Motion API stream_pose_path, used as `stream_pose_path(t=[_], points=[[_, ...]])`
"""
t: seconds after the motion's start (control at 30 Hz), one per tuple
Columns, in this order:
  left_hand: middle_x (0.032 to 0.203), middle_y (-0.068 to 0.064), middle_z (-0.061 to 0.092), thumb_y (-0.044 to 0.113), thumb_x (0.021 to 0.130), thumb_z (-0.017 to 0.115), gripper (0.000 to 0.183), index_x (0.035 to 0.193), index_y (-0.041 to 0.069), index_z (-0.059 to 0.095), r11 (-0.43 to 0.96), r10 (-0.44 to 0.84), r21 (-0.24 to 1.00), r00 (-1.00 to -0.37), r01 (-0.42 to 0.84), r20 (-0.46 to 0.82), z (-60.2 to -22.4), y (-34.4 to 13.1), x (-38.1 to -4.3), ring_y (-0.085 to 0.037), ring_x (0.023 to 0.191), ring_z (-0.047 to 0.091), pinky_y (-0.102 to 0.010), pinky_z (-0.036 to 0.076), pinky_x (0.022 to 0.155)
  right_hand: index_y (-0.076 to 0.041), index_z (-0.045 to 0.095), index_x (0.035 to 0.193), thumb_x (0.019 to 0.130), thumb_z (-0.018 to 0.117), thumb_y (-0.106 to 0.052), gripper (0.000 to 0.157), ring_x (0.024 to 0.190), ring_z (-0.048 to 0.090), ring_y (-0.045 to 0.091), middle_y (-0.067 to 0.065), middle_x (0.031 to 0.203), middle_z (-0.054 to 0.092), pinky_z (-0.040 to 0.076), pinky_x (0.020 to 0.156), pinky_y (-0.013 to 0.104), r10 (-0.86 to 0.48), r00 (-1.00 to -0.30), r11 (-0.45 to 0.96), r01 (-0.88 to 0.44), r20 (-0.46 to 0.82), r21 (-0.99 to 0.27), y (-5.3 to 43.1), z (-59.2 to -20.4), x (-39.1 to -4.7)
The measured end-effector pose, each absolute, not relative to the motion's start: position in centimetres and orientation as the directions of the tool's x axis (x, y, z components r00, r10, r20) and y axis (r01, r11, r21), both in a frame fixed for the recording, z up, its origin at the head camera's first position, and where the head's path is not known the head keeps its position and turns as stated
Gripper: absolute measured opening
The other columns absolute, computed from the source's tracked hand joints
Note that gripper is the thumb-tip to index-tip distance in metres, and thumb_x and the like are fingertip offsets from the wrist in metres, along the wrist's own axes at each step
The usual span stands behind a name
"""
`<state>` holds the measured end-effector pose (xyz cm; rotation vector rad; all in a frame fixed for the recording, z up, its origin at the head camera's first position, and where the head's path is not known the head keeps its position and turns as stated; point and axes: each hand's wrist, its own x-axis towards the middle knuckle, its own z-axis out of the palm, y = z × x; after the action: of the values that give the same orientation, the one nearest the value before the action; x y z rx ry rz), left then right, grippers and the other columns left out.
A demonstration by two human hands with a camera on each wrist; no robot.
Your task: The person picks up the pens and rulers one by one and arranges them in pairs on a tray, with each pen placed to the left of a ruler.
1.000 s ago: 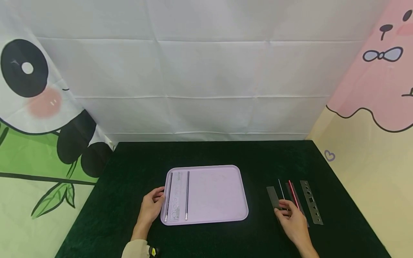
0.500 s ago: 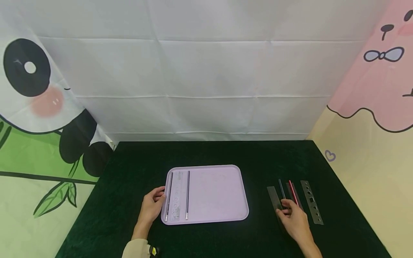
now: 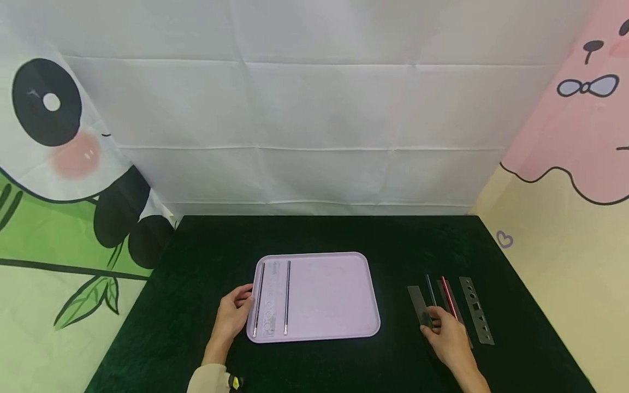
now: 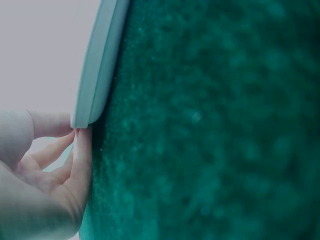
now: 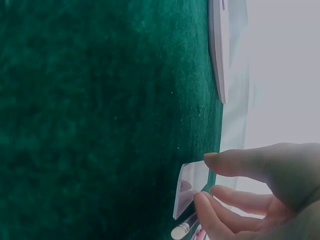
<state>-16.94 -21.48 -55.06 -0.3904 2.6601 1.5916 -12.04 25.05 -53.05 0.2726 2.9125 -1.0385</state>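
My left hand [image 3: 232, 314] holds the left rim of a lilac tray [image 3: 334, 297], with the thumb at the rim and the fingers lower against the edge. On the tray lie two dark pencils [image 3: 287, 297] with a clear stencil ruler [image 3: 269, 300] between them. Over on the right, my right hand [image 3: 448, 334] pinches a clear ruler [image 3: 416, 300] across its width. In the right wrist view its thumb sits on one edge of that ruler [image 5: 190, 185] and fingertips at the other. A dark blue pencil [image 3: 430, 289], its white end [image 5: 180, 231] showing, runs beside these fingertips.
Right of the right hand lie a red pencil [image 3: 447, 295], another ruler [image 3: 456, 311] partly behind the hand, and a grey stencil ruler [image 3: 476, 311] with cut-out shapes. Dark green cloth [image 3: 314, 365] covers the table. A white sheet [image 3: 314, 125] hangs behind it.
The pencil beside the right hand looked thin and pale at first and now shows dark blue. The right hand has shifted slightly right. The left hand stays at the tray.
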Motion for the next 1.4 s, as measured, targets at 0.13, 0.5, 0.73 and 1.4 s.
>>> stream_pose_path(t=[0.13, 0.5, 0.73, 1.4], points=[[0.125, -0.018, 0.062, 0.008, 0.104, 0.055, 0.038, 0.142, 0.004, 0.057, 0.449, -0.206, 0.865, -0.968, -0.223, -0.143, -55.04, -21.43, -16.94, -0.030, 0.107, 0.058, -0.044, 0.048, 0.092, 0.010, 0.060, 0.126, 0.086, 0.077, 0.000, 0.044, 0.099, 0.066, 0.034, 0.023, 0.115, 0.066, 0.056, 0.084, 0.050, 0.141, -0.985, 0.769, 0.172, -0.100, -0.616, 25.05, -53.11, -12.11], [0.126, -0.019, 0.061, 0.009, 0.104, 0.055, 0.038, 0.142, 0.004, 0.057, 0.448, -0.202, 0.865, -0.968, -0.227, -0.149, -54.98, -21.45, -17.00, -0.030, 0.108, 0.057, -0.043, 0.047, 0.092, 0.009, 0.064, 0.117, 0.084, 0.079, 0.000, 0.037, 0.092, 0.066, 0.030, 0.019, 0.103, 0.065, 0.056, 0.081, 0.049, 0.100, -0.990, 0.801, 0.137, -0.095, -0.583, 24.85, -53.02, -12.52], [0.125, -0.020, 0.062, 0.009, 0.104, 0.056, 0.037, 0.141, 0.003, 0.058, 0.455, -0.194, 0.865, -0.972, -0.209, -0.132, -54.98, -21.50, -17.07, -0.030, 0.107, 0.058, -0.041, 0.049, 0.089, 0.008, 0.066, 0.111, 0.083, 0.081, -0.002, 0.033, 0.086, 0.064, 0.025, 0.015, 0.098, 0.064, 0.054, 0.079, 0.049, 0.080, -0.992, 0.807, 0.122, -0.098, -0.577, 25.07, -52.83, -12.73], [0.125, -0.019, 0.062, 0.009, 0.104, 0.055, 0.038, 0.142, 0.003, 0.057, 0.450, -0.194, 0.867, -0.971, -0.214, -0.139, -55.47, -21.42, -17.23, -0.030, 0.107, 0.058, -0.043, 0.048, 0.091, 0.003, 0.068, 0.109, 0.087, 0.074, 0.003, 0.023, 0.074, 0.064, 0.015, 0.004, 0.086, 0.066, 0.053, 0.065, 0.030, 0.095, -0.988, 0.714, 0.151, -0.119, -0.684, 25.25, -52.60, -12.32]])
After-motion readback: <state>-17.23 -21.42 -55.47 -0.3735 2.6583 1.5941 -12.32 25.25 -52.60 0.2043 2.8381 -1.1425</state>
